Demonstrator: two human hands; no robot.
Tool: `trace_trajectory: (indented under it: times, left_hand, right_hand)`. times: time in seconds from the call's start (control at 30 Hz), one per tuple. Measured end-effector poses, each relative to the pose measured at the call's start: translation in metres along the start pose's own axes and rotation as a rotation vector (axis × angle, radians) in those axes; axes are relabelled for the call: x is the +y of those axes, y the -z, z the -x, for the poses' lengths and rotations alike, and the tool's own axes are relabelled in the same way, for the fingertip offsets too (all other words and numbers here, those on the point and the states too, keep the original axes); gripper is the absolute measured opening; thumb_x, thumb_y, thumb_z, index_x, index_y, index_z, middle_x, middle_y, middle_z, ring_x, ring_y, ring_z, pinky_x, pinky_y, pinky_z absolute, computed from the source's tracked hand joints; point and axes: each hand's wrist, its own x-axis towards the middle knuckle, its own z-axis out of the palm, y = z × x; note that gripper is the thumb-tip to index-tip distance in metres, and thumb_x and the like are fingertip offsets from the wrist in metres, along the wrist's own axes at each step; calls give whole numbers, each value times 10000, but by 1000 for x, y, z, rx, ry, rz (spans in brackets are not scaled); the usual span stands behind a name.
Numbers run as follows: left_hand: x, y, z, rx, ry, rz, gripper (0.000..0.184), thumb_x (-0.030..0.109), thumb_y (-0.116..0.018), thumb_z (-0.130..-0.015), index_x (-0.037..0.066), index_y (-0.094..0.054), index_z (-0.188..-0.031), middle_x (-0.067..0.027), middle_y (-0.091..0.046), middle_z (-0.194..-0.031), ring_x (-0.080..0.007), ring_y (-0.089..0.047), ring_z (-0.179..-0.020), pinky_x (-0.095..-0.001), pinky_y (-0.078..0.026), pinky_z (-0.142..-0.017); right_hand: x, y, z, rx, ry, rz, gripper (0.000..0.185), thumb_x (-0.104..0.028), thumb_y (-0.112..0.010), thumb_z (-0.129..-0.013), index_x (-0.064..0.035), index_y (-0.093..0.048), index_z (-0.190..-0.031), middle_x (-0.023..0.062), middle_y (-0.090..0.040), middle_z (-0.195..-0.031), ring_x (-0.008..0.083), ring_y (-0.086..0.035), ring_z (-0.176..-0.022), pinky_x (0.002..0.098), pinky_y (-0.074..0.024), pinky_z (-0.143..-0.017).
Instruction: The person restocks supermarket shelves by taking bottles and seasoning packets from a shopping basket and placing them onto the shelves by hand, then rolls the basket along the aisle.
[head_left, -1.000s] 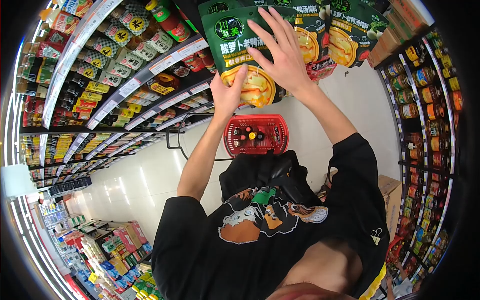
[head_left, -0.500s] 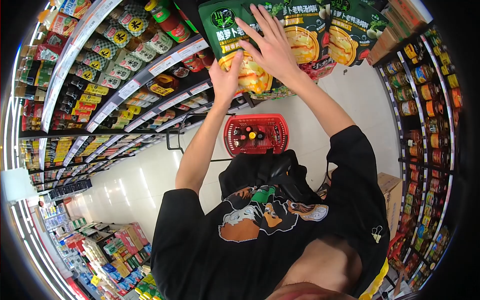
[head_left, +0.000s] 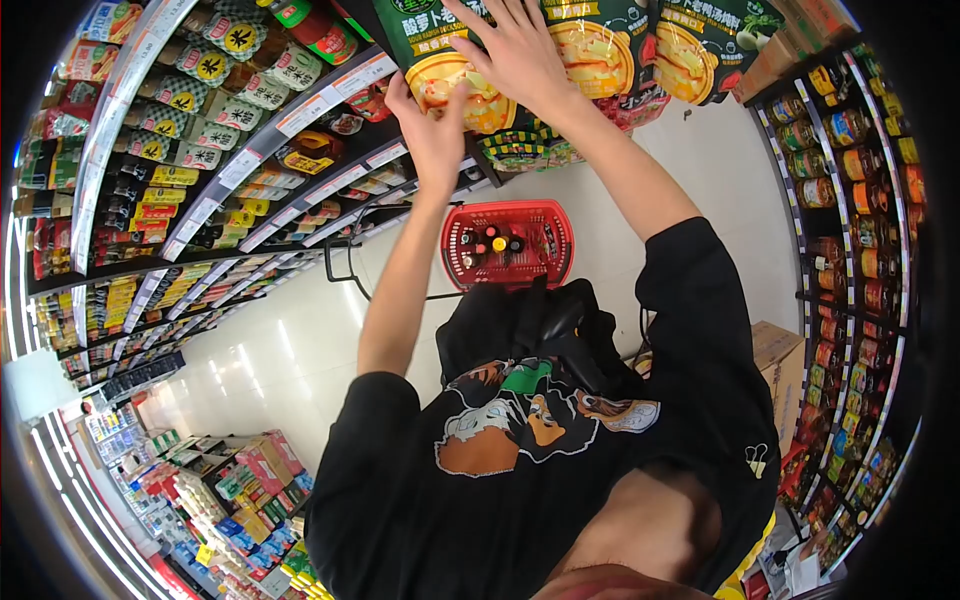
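On the left, bottles (head_left: 215,65) are standing in rows on a shelf (head_left: 335,95). Beside them, the left hand (head_left: 435,135) is reaching to the lower left part of a green pouch (head_left: 435,75), thumb and fingers parted; whether it is gripping, one cannot tell. This pouch is facing the person at the far side, its top running out of view. Lower down and nearer, a red basket (head_left: 565,245) is holding several small bottles (head_left: 500,243). The right hand (head_left: 520,60) is lying spread across the pouch's front, gripping nothing visibly. If the left hand is pinching only loosely, the pouch could be slipping floorward, since a flat palm is giving little hold. Farther right, a middle pouch (head_left: 600,60) is sitting just beside that hand, so a sideways sweep could be dislodging it.
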Motion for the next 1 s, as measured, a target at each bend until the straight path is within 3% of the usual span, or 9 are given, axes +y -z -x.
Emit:
trace_trajectory:
  times: [0.13,0.23,0.3,0.47,0.53,0.67,0.83,0.93,1.0]
  left_hand:
    - [26,9,51,-8,-112,-328,889,57,-775,-791,-74,-205,-1461,-263,-241,-1502,-395,-251,-1409,-470,-194,-1177]
    - [25,12,92,-105,-187,-362,820,29,-742,-825,-33,-241,-1472,-202,-269,-1499,-337,-301,-1394,-479,-229,-1162]
    - [21,9,122,-204,-235,-362,624,23,-693,-856,-44,-367,-1383,-225,-440,-1405,-339,-389,-1337,-441,-321,-1107]
    - [-49,2,210,-733,412,-84,145,44,-533,-983,2,-616,-1095,-148,-672,-1081,-266,-654,-1008,-360,-484,-922]
    - [-100,4,257,-1047,618,-181,182,138,-514,-998,12,-588,-1106,-191,-667,-1068,-373,-660,-994,-422,-521,-829]
    - [-194,3,337,-1604,740,-346,305,294,-474,-995,58,-600,-1142,-200,-676,-1114,-389,-632,-1066,-489,-500,-926]
    - [-361,-23,424,-1792,775,-572,307,313,-507,-938,83,-667,-1063,-225,-671,-1097,-404,-634,-1065,-508,-502,-911]
    - [-403,-53,436,-1518,645,-671,302,290,-551,-920,22,-677,-973,-193,-709,-884,-335,-697,-794,-436,-535,-708]
    - [-421,-81,434,-1513,856,-687,320,316,-549,-913,41,-692,-992,-170,-724,-870,-238,-712,-715,-384,-544,-629]
  right_hand:
    - [-1,5,23,-69,-38,-124,511,-295,-518,-1003,-153,-432,-1486,176,-215,-1614,366,-163,-1500,531,-180,-1200]
    - [-6,18,59,-95,-103,-331,523,-259,-537,-985,-134,-438,-1483,193,-231,-1604,376,-179,-1495,550,-190,-1187]
    - [5,4,110,112,-110,-437,449,-246,-625,-943,-163,-556,-1379,128,-410,-1520,321,-367,-1414,458,-335,-1129]
    - [19,5,234,56,-543,-679,305,-137,-607,-959,-66,-616,-1255,126,-643,-1256,283,-608,-1167,357,-463,-989]
    - [25,2,288,-108,-992,-870,281,-141,-577,-981,-42,-613,-1241,129,-708,-1093,286,-676,-1041,345,-497,-919]
    - [27,-10,386,-309,-1133,-653,275,-173,-569,-993,-28,-615,-1221,143,-720,-1022,294,-697,-980,353,-514,-877]
    - [20,-46,472,-558,-1234,-607,267,-204,-595,-974,-20,-634,-1164,170,-702,-1017,301,-688,-962,365,-524,-844]
    - [14,-78,506,-526,-1259,-652,252,-187,-607,-961,-13,-626,-1143,155,-699,-980,287,-691,-932,369,-528,-823]
    - [6,-94,521,-502,-1269,-697,238,-163,-612,-957,-12,-617,-1140,133,-696,-962,278,-690,-919,363,-532,-816]
